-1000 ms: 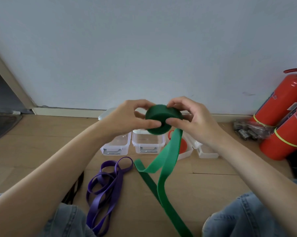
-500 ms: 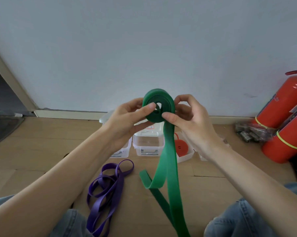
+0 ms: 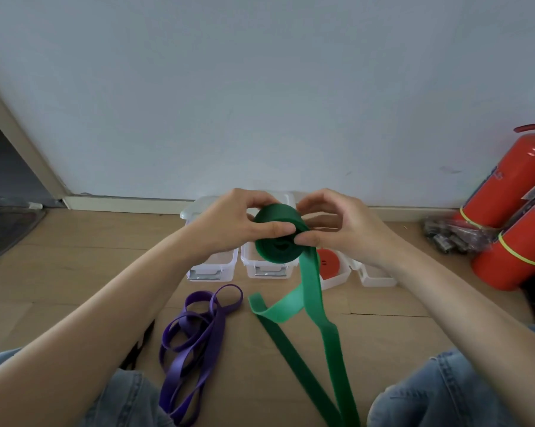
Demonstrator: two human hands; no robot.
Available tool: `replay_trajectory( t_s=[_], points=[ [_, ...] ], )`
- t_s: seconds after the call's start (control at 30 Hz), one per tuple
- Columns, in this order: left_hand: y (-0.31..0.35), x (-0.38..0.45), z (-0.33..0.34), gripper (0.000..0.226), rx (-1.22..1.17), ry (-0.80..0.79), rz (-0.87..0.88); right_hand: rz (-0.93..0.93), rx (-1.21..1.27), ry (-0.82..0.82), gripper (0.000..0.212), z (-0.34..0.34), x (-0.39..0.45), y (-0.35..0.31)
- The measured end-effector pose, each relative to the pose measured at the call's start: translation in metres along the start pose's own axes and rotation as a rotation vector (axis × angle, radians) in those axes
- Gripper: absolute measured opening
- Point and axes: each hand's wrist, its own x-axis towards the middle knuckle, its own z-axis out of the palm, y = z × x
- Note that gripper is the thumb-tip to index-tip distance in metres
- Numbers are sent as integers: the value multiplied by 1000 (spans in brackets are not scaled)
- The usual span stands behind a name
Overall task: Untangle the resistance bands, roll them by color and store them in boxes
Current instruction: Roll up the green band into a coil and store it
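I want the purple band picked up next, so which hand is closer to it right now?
Left. The left hand holds the green roll above and slightly right of the purple band; the right hand grips the roll farther right.

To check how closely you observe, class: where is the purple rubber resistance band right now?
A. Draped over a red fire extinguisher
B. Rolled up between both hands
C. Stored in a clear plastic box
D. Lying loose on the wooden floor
D: the purple rubber resistance band lies in loose loops on the wooden floor, touched by neither hand.
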Motion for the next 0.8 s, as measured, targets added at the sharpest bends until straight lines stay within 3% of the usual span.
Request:
replay_trajectory(
  t_s=[0.1,0.27,0.47,0.67,0.8],
  points=[
    [2,0,-4,17,-32,-19,23,17,47,2,36,-2,1,-3],
    [7,2,-9,32,-221,7,31,-76,131,148,40,1,0,-10],
    [5,7,-2,18,-210,99,11,-108,-5,210,23,4,4,-14],
    [8,3,-6,42,-448,67,-16,-86,223,294,47,6,1,-14],
    [8,6,-8,42,-664,113,-67,-83,181,324,40,15,-1,-11]
  ],
)
